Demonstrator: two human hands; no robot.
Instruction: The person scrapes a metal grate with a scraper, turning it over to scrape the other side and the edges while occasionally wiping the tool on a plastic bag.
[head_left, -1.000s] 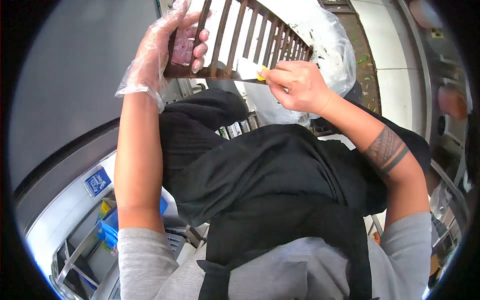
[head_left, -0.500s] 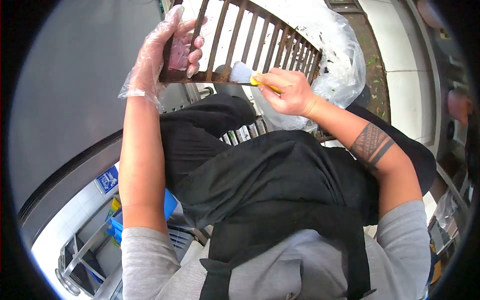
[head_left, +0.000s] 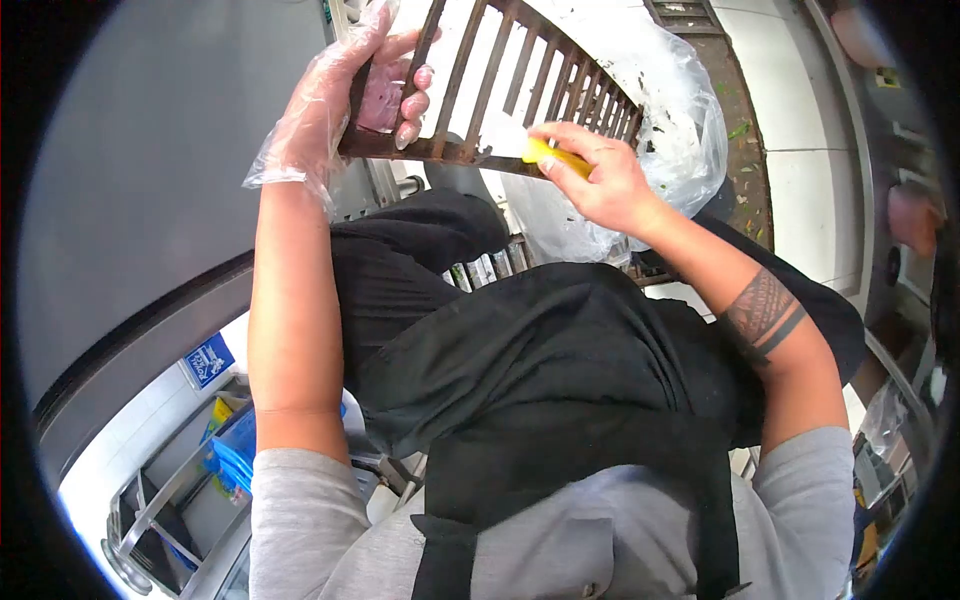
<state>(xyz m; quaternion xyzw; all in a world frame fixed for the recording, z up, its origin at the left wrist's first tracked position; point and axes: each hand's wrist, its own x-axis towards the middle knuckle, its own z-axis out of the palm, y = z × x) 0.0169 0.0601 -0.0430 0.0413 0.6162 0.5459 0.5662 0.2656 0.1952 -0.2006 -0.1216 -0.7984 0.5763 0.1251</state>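
Note:
My left hand [head_left: 352, 98], in a thin clear plastic glove, grips the near corner of a rusty brown metal grate [head_left: 520, 85] with several parallel bars, held up in front of me. In my right hand [head_left: 598, 176], bare, is a small brush with a yellow handle [head_left: 552, 155] and pale bristles. The bristles press against the grate's lower edge bar, just right of the left hand. Behind the grate hangs a clear plastic bag [head_left: 680, 120] speckled with dark bits.
My black apron [head_left: 540, 380] and dark trousers fill the middle below the hands. A floor drain channel [head_left: 735, 110] with debris runs at the right beside pale tiles. A steel rack with blue items [head_left: 225, 455] stands at lower left, and a grey wall panel [head_left: 130, 180] at left.
The brush has shifted a little right along the grate's lower bar and the right hand has turned palm down over it. The left hand keeps its grip on the grate.

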